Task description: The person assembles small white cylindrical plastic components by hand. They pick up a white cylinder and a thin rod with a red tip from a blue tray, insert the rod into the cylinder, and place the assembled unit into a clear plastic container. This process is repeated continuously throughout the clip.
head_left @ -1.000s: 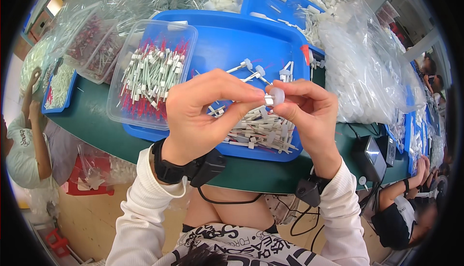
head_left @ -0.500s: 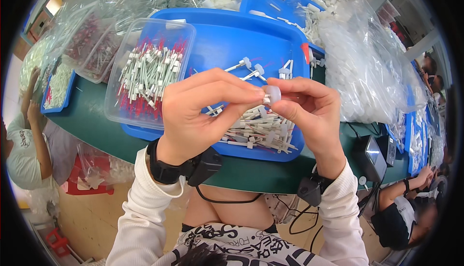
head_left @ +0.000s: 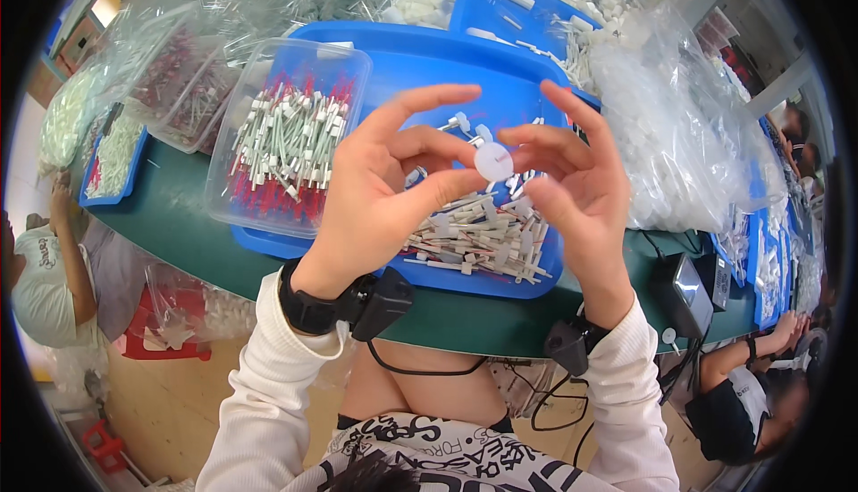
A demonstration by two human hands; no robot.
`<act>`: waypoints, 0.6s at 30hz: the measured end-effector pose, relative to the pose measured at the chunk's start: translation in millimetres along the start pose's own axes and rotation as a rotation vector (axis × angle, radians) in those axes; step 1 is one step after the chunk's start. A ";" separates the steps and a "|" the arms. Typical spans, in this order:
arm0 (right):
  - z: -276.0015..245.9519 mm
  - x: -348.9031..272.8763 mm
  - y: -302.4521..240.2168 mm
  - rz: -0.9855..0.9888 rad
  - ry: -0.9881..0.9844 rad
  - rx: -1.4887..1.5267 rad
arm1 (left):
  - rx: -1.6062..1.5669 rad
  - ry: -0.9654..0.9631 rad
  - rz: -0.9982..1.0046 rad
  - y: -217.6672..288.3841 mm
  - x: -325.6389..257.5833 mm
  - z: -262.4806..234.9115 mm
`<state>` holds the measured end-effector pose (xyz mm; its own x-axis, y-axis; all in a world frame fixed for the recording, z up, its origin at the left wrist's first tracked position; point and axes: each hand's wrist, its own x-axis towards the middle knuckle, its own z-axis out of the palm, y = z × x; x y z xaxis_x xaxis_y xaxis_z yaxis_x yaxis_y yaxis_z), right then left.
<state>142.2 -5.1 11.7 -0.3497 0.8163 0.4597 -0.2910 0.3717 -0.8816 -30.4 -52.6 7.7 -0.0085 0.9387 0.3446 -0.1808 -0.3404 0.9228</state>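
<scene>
Spreading wider than a second ago, the left hand (head_left: 384, 193) and right hand (head_left: 572, 184) are now fanning their upper fingers out, where before they were curled close around a small piece. Both are pinching a white round disc (head_left: 493, 161) between them, above the blue tray (head_left: 420, 63) and its heap of white stick parts (head_left: 483, 242). Beside it, the clear tub of red-tipped pieces (head_left: 290, 143) is sitting untouched.

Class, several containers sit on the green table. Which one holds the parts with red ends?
The clear plastic tub, just left of the left hand. It is transparent and packed with red-tipped pieces; the other trays are blue.
</scene>
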 end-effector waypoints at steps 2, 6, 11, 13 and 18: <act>-5.4 0.1 1.4 0.157 -0.104 -0.067 | -0.116 0.044 -0.030 2.4 1.1 0.6; 3.5 -3.5 4.4 0.197 -0.341 -0.478 | -0.171 0.071 -0.044 -1.0 2.9 2.5; 8.1 3.6 -2.6 0.173 -0.303 -0.466 | -0.123 0.125 -0.070 2.2 2.4 -3.9; 1.3 8.0 -9.6 0.192 -0.344 -0.527 | -0.089 0.095 -0.066 3.3 2.2 -3.5; -21.2 32.1 -17.6 0.358 -0.447 -0.399 | -0.183 0.051 -0.189 5.6 1.8 -9.4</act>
<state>154.9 23.9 39.7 -0.7210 0.6905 0.0582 0.2296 0.3174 -0.9201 -40.7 -52.3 11.9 -0.0067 0.9877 0.1561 -0.3591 -0.1480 0.9215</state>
